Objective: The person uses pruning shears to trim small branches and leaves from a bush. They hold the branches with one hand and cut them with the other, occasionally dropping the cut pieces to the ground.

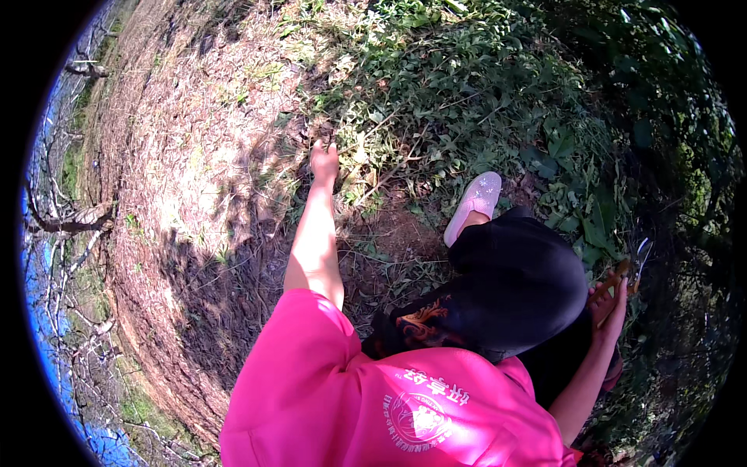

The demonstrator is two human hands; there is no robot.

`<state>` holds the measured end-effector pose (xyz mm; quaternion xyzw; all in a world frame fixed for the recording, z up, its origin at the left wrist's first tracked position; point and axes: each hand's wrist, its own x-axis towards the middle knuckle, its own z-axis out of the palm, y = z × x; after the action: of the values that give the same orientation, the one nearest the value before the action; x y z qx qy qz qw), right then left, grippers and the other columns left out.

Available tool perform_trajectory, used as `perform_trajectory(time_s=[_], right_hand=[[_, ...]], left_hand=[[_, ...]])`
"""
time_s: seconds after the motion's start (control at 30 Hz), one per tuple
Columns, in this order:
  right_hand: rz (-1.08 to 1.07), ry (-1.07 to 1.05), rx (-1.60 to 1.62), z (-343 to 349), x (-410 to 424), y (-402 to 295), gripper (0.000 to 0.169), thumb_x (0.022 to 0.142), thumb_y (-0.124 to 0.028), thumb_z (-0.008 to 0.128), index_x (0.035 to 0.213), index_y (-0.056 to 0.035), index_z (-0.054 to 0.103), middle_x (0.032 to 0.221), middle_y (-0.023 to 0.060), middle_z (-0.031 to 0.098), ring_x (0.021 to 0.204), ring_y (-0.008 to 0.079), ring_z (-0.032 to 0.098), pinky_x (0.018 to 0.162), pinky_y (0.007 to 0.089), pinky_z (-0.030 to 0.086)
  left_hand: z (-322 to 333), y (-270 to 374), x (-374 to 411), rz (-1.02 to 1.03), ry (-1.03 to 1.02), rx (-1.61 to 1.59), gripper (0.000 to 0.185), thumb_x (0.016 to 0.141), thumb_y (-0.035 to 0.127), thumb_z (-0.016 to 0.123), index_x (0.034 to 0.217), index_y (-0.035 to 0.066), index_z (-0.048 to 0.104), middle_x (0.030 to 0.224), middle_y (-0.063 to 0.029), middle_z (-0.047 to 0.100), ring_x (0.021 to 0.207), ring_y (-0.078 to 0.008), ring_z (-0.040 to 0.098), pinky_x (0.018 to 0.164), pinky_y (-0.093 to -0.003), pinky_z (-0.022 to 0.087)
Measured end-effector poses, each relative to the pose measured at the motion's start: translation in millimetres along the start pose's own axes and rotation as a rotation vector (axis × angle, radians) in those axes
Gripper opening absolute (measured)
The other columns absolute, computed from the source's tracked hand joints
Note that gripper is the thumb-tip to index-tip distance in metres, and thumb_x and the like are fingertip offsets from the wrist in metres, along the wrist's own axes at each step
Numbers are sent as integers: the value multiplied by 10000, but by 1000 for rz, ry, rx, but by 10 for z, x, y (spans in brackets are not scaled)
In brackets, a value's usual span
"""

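My left hand (324,163) is stretched out low over the ground, at the edge of a heap of cut or pulled leafy stems (379,157). Its thumb and a finger show, but whether they grip a stem is unclear. Off to the right, beside my bent knee, my right hand (608,300) holds hand pruners with yellowish-brown handles (608,287). Their silvery blades (643,257) point away from me, over dark foliage. Part of the tool is lost in shade and behind the fingers.
Dense green weeds (484,82) spread ahead and to the right. Dry, straw-covered soil (233,134) lies on the left, with bare tree branches (76,222) beyond. My shoe (480,198) stands on a patch of brown soil (402,230). Broad leaves (598,225) grow near the pruners.
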<state>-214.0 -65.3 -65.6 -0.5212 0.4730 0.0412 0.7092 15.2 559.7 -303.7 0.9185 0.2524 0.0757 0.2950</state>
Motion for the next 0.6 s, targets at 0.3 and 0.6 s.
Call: perform_trajectory(time_s=[0.3,0.6], right_hand=[[-81,-24,42,50,-126,-18,612,896,-582,404,1238,-76,432,820,61,545,765,191,580,721,314,471],[-110,-32,108,-9,-206,-3,567,908,-532,433,1249,-80,436,818,54,552,718,178,582,684,308,474]], left_hand=[[103,-271,-88,-121,-517,375,595,832,372,497,1303,17,416,1186,-223,553,1136,-360,492,1018,-405,321],[-123,382,-443,-235,-607,-436,305,887,280,593,703,37,600,599,-12,586,514,-92,528,495,-253,415]])
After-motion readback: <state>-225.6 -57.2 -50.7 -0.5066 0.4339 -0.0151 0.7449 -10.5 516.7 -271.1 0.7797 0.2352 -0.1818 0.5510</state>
